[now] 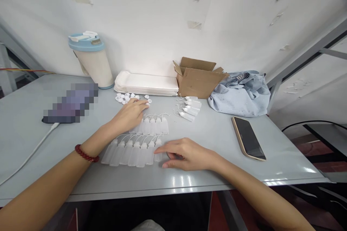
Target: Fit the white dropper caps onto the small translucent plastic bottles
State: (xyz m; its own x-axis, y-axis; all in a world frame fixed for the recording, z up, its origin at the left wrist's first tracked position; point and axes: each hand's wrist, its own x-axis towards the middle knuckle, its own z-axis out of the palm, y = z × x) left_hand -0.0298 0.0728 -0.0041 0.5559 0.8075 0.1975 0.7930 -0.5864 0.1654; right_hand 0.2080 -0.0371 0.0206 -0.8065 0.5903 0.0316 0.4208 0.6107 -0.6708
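White caps (119,96): loose, left of the cardboard box (199,83); a careless knuckle could scatter them.
Left hand (132,113): left of the box, fingertips among the caps; whether one is pinched I can't tell, my fingers hide it. Drawn back low, my wrist could skew the bottle rows (134,155).
Bottle rows: flat on the desk (219,130), left of the box and nearer me; long axes run away from me, necks at the far end.
Right hand (187,154): nearer me than the box, loosely curled, grasping nothing, forefinger apparently on the end bottle (158,157).
Loose bottles (189,110): just in front of the box, necks leftward, long axes roughly sideways.
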